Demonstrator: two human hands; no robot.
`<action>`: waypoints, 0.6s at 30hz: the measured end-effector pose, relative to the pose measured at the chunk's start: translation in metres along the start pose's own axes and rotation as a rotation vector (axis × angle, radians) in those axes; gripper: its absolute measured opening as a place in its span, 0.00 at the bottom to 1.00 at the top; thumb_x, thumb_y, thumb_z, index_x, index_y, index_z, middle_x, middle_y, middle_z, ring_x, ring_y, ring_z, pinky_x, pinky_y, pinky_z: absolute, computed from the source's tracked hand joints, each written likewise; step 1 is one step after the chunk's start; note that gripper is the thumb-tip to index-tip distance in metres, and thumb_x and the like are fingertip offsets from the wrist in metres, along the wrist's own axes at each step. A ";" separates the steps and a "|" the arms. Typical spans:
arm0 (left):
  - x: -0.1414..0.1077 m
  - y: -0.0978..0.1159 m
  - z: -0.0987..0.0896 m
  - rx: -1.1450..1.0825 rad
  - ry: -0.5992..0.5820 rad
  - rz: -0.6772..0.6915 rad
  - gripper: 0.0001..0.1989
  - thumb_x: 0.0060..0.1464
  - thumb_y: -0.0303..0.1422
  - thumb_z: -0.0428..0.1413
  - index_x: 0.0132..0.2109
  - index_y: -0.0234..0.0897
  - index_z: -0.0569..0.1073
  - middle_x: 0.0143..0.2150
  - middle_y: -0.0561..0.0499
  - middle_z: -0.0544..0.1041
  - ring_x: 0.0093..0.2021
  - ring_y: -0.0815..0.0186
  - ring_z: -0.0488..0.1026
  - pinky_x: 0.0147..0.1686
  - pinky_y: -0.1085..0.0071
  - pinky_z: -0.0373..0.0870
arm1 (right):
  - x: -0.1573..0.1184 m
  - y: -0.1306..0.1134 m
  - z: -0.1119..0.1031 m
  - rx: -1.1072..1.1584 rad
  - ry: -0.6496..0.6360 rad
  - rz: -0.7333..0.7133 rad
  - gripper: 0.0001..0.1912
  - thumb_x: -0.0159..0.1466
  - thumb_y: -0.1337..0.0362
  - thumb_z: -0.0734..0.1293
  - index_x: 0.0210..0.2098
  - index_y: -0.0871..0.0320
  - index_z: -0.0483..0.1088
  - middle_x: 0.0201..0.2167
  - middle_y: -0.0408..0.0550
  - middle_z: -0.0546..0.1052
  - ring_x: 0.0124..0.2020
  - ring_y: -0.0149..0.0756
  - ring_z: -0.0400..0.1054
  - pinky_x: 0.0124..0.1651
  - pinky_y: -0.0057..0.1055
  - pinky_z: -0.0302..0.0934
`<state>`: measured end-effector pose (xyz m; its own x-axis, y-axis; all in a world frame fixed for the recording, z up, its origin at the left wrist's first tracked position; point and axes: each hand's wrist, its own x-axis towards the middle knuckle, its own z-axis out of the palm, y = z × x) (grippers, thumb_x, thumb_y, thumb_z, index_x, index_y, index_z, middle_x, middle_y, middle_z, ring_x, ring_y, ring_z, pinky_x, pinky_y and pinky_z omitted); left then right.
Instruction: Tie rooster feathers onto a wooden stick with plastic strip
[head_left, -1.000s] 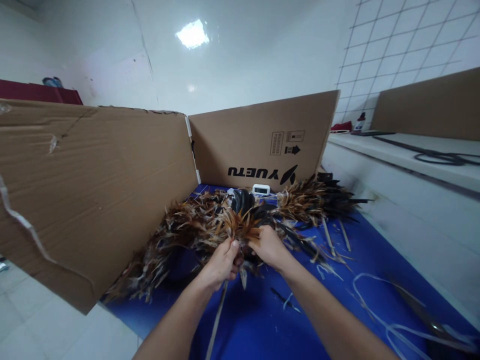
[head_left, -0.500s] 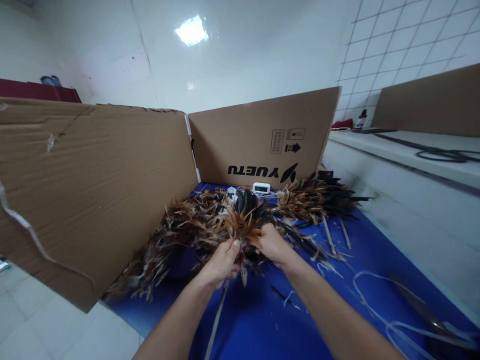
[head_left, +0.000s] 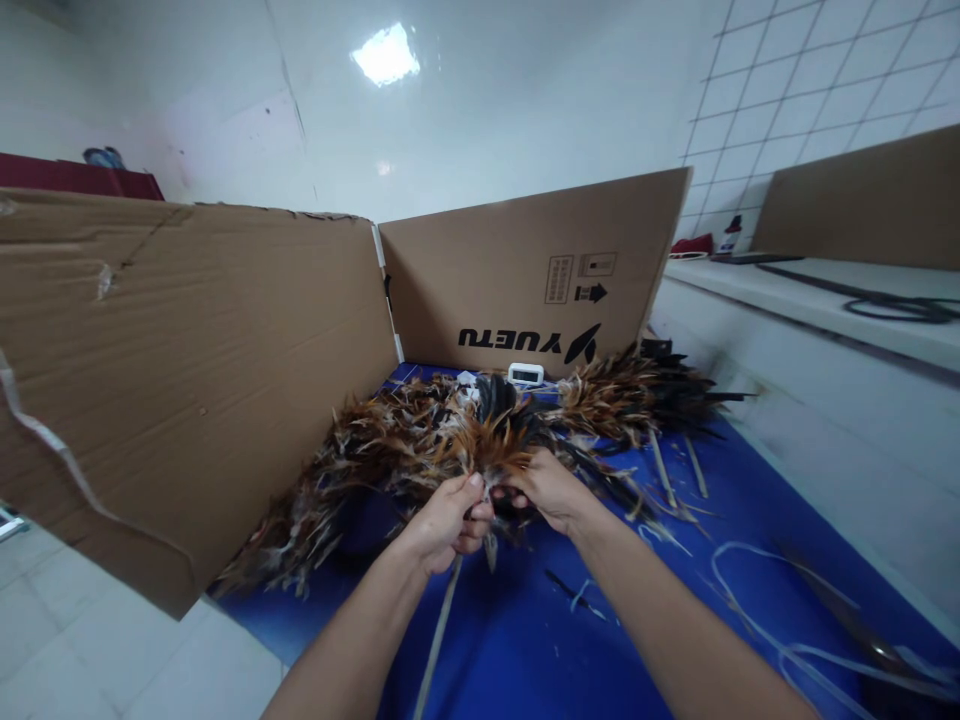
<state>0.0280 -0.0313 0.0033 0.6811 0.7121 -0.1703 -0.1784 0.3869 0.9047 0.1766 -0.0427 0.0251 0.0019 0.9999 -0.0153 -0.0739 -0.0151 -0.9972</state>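
Two-handed work in the head view: left hand [head_left: 454, 522] pinched on the base of the feather bunch [head_left: 491, 440], right hand [head_left: 551, 492] curled against its side, grip too hidden to tell. Sits over the table [head_left: 544, 650], near a feather pile [head_left: 375, 435]. Could splay under a slackened pinch; could snag on plumage crowded close behind.

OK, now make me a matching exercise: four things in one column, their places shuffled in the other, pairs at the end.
Things
1. Feather bunch
2. Long stick
3. Bottle
4. White gadget

Places
A. Running from beneath the left hand toward the picture's bottom edge
B. On the blue table, in front of the printed cardboard
C. Touched by both the left hand and the right hand
D. On the ledge at the right

Pairs: 1-C, 2-A, 3-D, 4-B
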 end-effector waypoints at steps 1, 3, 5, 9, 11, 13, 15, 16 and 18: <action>0.000 0.000 0.000 -0.007 0.001 -0.006 0.18 0.51 0.46 0.53 0.34 0.35 0.61 0.21 0.61 0.53 0.15 0.81 0.41 0.13 0.82 0.35 | 0.000 0.001 0.000 0.003 0.001 -0.006 0.12 0.40 0.62 0.71 0.16 0.61 0.64 0.15 0.39 0.66 0.17 0.24 0.56 0.15 0.20 0.44; 0.001 -0.001 -0.001 -0.015 0.014 -0.008 0.18 0.50 0.46 0.53 0.34 0.36 0.60 0.20 0.62 0.51 0.15 0.81 0.41 0.13 0.82 0.35 | 0.000 0.001 -0.001 -0.005 -0.007 -0.023 0.13 0.41 0.62 0.71 0.15 0.61 0.63 0.14 0.38 0.63 0.16 0.22 0.52 0.15 0.21 0.43; 0.002 0.000 -0.001 -0.015 0.039 0.004 0.18 0.50 0.46 0.54 0.33 0.36 0.59 0.20 0.62 0.51 0.15 0.81 0.41 0.13 0.82 0.35 | 0.000 0.000 -0.003 -0.050 -0.035 -0.029 0.13 0.43 0.62 0.71 0.15 0.61 0.62 0.13 0.37 0.61 0.16 0.22 0.50 0.15 0.21 0.43; 0.003 0.001 0.001 -0.010 0.085 0.031 0.19 0.48 0.47 0.55 0.32 0.37 0.58 0.20 0.62 0.51 0.15 0.81 0.41 0.13 0.81 0.35 | -0.002 -0.007 -0.009 -0.150 -0.167 -0.049 0.08 0.48 0.63 0.68 0.22 0.61 0.67 0.17 0.37 0.64 0.18 0.23 0.54 0.18 0.22 0.49; 0.003 0.001 0.003 0.002 0.104 0.047 0.20 0.48 0.47 0.55 0.32 0.37 0.57 0.20 0.62 0.51 0.15 0.81 0.41 0.13 0.81 0.34 | -0.003 -0.010 -0.011 -0.188 -0.212 -0.068 0.08 0.49 0.63 0.68 0.26 0.62 0.68 0.20 0.38 0.66 0.20 0.24 0.55 0.20 0.23 0.52; 0.002 0.001 0.005 0.025 0.122 0.057 0.20 0.48 0.48 0.55 0.32 0.37 0.57 0.20 0.62 0.52 0.15 0.81 0.42 0.14 0.81 0.34 | -0.004 -0.011 -0.011 -0.230 -0.187 -0.086 0.10 0.49 0.61 0.69 0.25 0.62 0.68 0.19 0.38 0.66 0.19 0.24 0.55 0.20 0.24 0.52; 0.000 0.001 0.007 0.053 0.124 0.055 0.19 0.49 0.48 0.54 0.32 0.37 0.57 0.21 0.62 0.53 0.15 0.81 0.42 0.14 0.81 0.35 | -0.003 -0.010 -0.009 -0.253 -0.126 -0.090 0.11 0.49 0.59 0.69 0.23 0.62 0.67 0.17 0.37 0.65 0.18 0.24 0.53 0.20 0.24 0.49; -0.001 0.001 0.007 0.064 0.114 0.053 0.19 0.49 0.48 0.53 0.33 0.37 0.58 0.21 0.61 0.54 0.15 0.81 0.42 0.14 0.81 0.35 | -0.003 -0.009 -0.008 -0.254 -0.100 -0.088 0.12 0.49 0.59 0.69 0.23 0.62 0.67 0.16 0.37 0.65 0.17 0.24 0.53 0.19 0.24 0.48; -0.002 0.001 0.007 0.077 0.076 0.052 0.18 0.50 0.48 0.52 0.34 0.37 0.59 0.22 0.60 0.56 0.15 0.81 0.42 0.14 0.81 0.35 | -0.002 -0.007 -0.005 -0.239 -0.071 -0.078 0.13 0.49 0.58 0.69 0.22 0.62 0.67 0.16 0.38 0.66 0.17 0.24 0.52 0.19 0.25 0.47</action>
<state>0.0315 -0.0363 0.0067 0.6157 0.7738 -0.1492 -0.1548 0.3044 0.9399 0.1824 -0.0442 0.0315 -0.0724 0.9956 0.0587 0.1615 0.0698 -0.9844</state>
